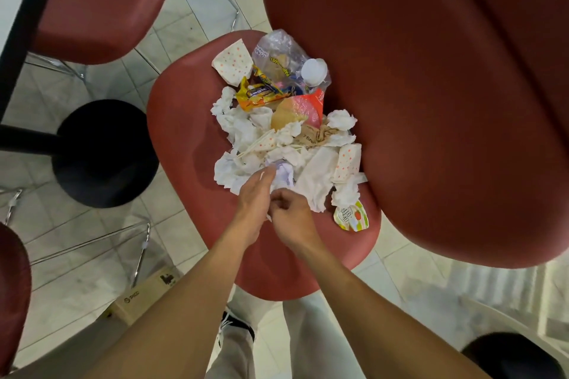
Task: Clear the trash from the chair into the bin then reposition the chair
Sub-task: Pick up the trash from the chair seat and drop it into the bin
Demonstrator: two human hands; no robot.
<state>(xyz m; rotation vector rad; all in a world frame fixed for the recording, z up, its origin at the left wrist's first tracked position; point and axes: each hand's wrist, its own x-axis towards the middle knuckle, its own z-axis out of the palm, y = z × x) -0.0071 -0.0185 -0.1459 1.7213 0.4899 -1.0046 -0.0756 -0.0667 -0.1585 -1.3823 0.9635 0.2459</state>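
Note:
A red chair seat (191,144) carries a heap of trash: crumpled white napkins (243,132), a clear plastic bag (280,52), a yellow snack wrapper (261,94), dotted paper cups (232,63) and a small sauce packet (352,215). The chair's red backrest (431,86) rises at the right. My left hand (254,197) reaches into the near edge of the pile, its fingers touching a crumpled napkin (284,174). My right hand (291,214) lies beside it with fingers curled at the napkins' edge; what it holds is unclear. No bin is in view.
Another red chair (101,0) stands at the upper left beside a table with a black round base (104,154). A third red chair edge (12,292) shows at the lower left. A cardboard box (144,295) lies on the tiled floor near my feet.

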